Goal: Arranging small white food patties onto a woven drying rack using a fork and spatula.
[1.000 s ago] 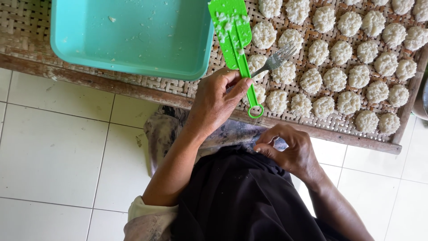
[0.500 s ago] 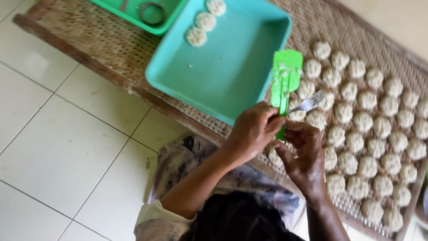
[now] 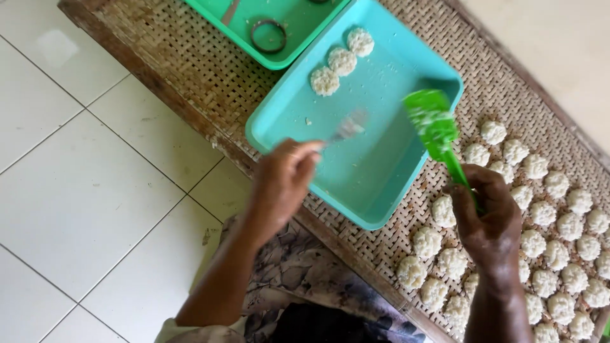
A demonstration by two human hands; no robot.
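Note:
My left hand [image 3: 284, 183] grips a metal fork [image 3: 346, 129], blurred, its tines over the turquoise plastic tray [image 3: 381, 190]. My right hand [image 3: 489, 219] is closed on the handle of a green plastic spatula [image 3: 437, 131] smeared with white rice, its blade over the tray's right edge. Three round white rice cakes [image 3: 342, 61] lie at the tray's far end. Several more rice cakes [image 3: 546, 228] lie in rows on the woven bamboo mat [image 3: 210, 70] to the right, under and around my right hand.
A second green tray [image 3: 298, 32] with a metal ring mould [image 3: 269, 35] sits behind the turquoise one. The mat rests on a wooden frame [image 3: 159, 89] above a white tiled floor [image 3: 82, 190]. My patterned cloth lap [image 3: 298, 279] is below.
My hands have come apart: the left with the fork moved over the turquoise tray, the right now holds the spatula by its handle. The view shifted, showing more of both trays.

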